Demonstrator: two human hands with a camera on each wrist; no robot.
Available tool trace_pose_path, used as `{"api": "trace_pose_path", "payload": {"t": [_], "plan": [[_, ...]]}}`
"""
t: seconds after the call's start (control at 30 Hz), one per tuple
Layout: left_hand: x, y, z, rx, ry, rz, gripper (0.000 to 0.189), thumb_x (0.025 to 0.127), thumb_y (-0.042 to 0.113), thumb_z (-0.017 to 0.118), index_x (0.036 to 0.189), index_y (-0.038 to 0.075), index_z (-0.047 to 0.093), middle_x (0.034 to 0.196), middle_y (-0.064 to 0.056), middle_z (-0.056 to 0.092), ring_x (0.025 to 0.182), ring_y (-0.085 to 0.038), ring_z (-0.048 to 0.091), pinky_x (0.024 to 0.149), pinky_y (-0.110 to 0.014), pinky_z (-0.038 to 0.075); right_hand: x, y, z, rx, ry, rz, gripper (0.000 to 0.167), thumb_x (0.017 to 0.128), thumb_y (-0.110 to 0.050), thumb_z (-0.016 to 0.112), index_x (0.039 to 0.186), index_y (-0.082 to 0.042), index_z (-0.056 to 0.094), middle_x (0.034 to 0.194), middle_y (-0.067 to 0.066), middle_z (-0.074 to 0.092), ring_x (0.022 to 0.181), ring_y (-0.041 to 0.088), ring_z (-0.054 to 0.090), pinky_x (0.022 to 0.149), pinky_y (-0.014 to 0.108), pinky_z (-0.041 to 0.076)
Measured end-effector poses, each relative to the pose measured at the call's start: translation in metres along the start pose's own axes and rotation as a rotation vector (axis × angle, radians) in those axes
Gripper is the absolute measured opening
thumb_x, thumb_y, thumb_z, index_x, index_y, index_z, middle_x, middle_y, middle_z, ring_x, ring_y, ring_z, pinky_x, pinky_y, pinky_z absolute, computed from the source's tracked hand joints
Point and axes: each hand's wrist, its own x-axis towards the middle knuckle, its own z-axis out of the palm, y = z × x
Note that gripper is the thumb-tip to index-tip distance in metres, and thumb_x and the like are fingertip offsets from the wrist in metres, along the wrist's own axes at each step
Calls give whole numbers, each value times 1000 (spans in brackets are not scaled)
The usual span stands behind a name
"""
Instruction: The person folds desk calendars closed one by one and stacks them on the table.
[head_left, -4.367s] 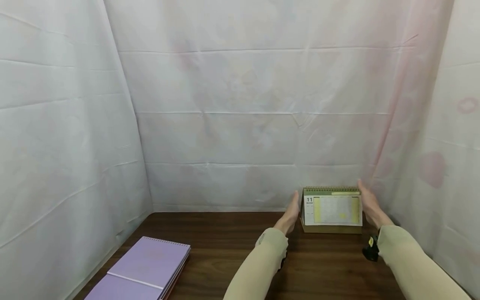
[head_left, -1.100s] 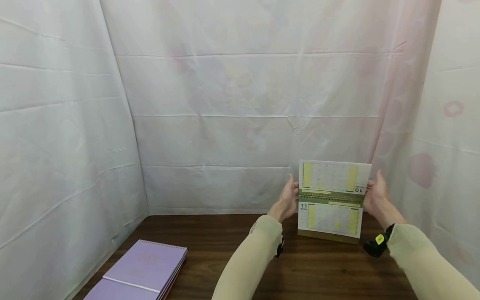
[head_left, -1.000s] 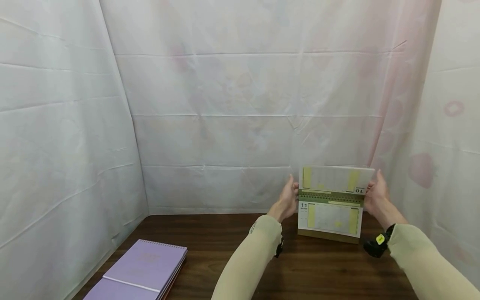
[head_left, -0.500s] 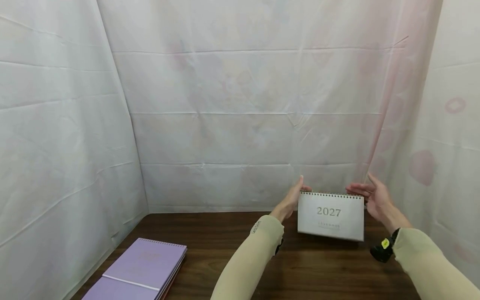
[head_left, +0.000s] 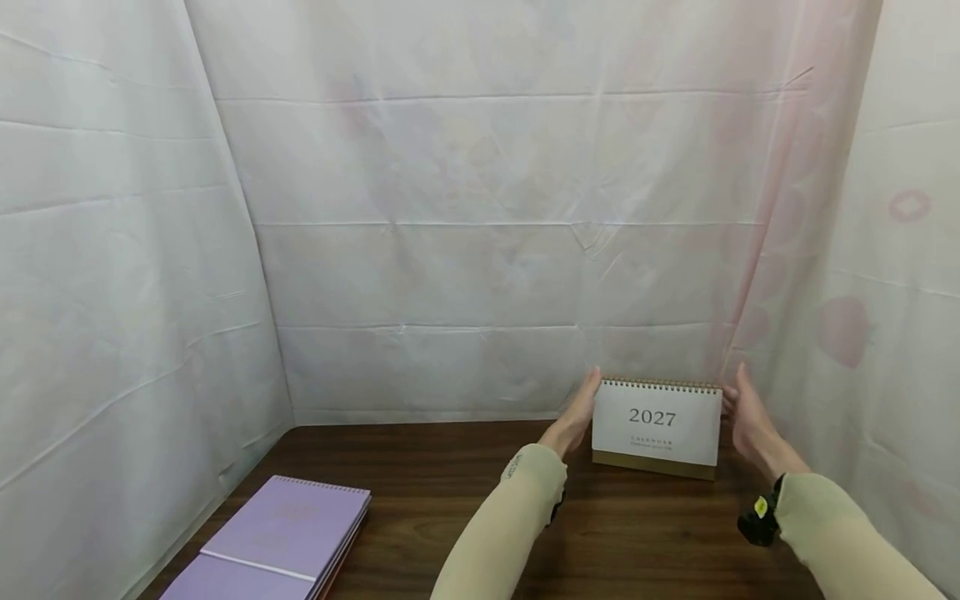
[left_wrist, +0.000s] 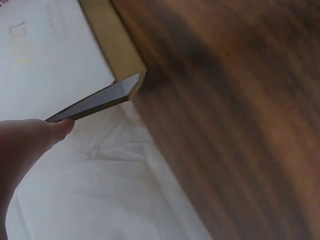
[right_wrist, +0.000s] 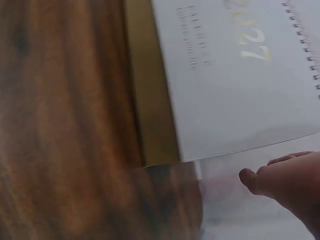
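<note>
A desk calendar (head_left: 656, 421) stands upright on its brown-gold base at the right of the table, its white 2027 cover facing forward and a ring binding along its top. My left hand (head_left: 573, 419) is at its left side with the thumb pointing up. In the left wrist view that thumb (left_wrist: 61, 129) touches the side edge of the stand, and the other fingers are hidden. On the other side, my right hand (head_left: 756, 427) is held beside the right edge, thumb raised. A small gap separates that hand from the cover in the right wrist view.
Purple spiral-bound notebooks (head_left: 285, 533) lie stacked at the left front of the dark wooden table (head_left: 465, 492), a white band across the top one. Pale patterned curtains (head_left: 450, 250) close off the back and both sides.
The calendar showed a month page marked 11, then its pages were turned upward and over. Now the 2027 cover hangs in front, and both hands have come to the calendar's sides.
</note>
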Motion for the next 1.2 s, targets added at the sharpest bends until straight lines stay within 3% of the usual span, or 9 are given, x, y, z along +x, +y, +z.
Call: {"api": "trace_pose_path", "payload": {"t": [0.1, 0.27, 0.37, 0.5, 0.6, 0.73, 0.83, 0.93, 1.2], "plan": [[-2, -9, 2, -56, 11, -39, 77, 94, 72, 18, 155, 26, 18, 164, 1, 10, 152, -27, 4, 121, -54, 5, -1, 7, 2, -36, 28, 30, 99, 85, -78, 0, 145, -4, -25, 152, 13, -33, 139, 34, -34, 112, 54, -25], [-7, -18, 3, -131, 11, -56, 77, 91, 77, 13, 136, 27, 50, 156, 1, 28, 149, -26, 15, 121, -53, 4, -2, 20, 7, -62, 18, 43, 98, 83, -80, -2, 142, -9, -32, 151, 14, -34, 138, 37, -35, 112, 57, -24], [-7, -22, 5, -156, 11, -48, 74, 91, 76, 12, 130, 29, 53, 155, 1, 28, 148, -27, 16, 121, -53, 2, -3, 27, 10, -65, 10, 36, 93, 84, -78, -2, 139, -13, -39, 149, 14, -40, 136, 36, -38, 111, 58, -24], [-4, -27, 9, -182, 33, -77, 71, 91, 76, 13, 142, 36, 42, 161, 4, 16, 150, -27, 11, 121, -54, 3, 0, 34, 17, -40, 2, -23, 84, 87, -75, 1, 136, -22, -42, 144, 1, -48, 132, 26, -44, 112, 53, -25], [-6, -30, 12, -183, 41, -101, 70, 91, 77, 14, 140, 37, 44, 160, 4, 19, 149, -28, 15, 120, -54, 5, 2, 37, 21, -2, 1, -60, 82, 88, -74, 4, 138, -26, -40, 141, -9, -50, 131, 19, -45, 113, 49, -25], [-8, -32, 14, -167, 42, -112, 74, 88, 80, 14, 135, 35, 49, 158, 3, 22, 149, -29, 15, 120, -56, 3, 2, 38, 22, 20, 4, -54, 82, 87, -75, 5, 138, -29, -39, 140, -12, -50, 130, 18, -45, 113, 48, -25], [-8, -32, 15, -163, 51, -137, 84, 85, 83, 17, 151, 31, 29, 163, 2, 7, 151, -30, 2, 119, -59, 0, 1, 37, 24, 18, 10, -47, 83, 86, -76, 6, 135, -30, -42, 138, -12, -52, 128, 16, -47, 112, 48, -27], [-7, -31, 15, -154, 55, -154, 93, 83, 85, 18, 156, 29, 4, 164, 2, -9, 151, -29, -13, 118, -60, -4, 1, 36, 26, 18, 8, -47, 82, 86, -76, 6, 134, -31, -43, 137, -13, -54, 127, 15, -49, 111, 47, -29], [-8, -27, 12, -162, 74, -125, 89, 87, 80, 18, 157, 27, 3, 164, 0, -9, 151, -27, -13, 119, -56, -6, 1, 32, 31, 21, -3, -47, 77, 90, -72, 5, 132, -32, -45, 135, -14, -56, 124, 15, -52, 108, 46, -33]]}}
